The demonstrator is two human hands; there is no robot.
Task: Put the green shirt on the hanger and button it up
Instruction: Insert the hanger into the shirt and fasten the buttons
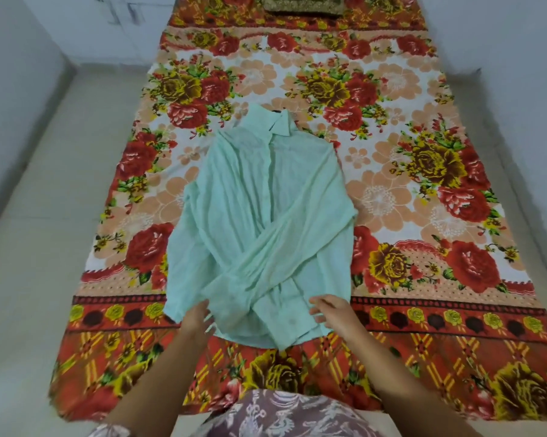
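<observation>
I note the left hand (196, 320) with fingers loosely extended, touching the near left hem of the green shirt (259, 216) and gripping nothing. The right hand (332, 313) is likewise spread and relaxed, fingertips resting on the hem's right side beside a cuff. The shirt lies flat on the floral sheet (407, 200), collar away from me, sleeves crossed over its front. A patterned cushion (303, 6) sits at the sheet's far end.
</observation>
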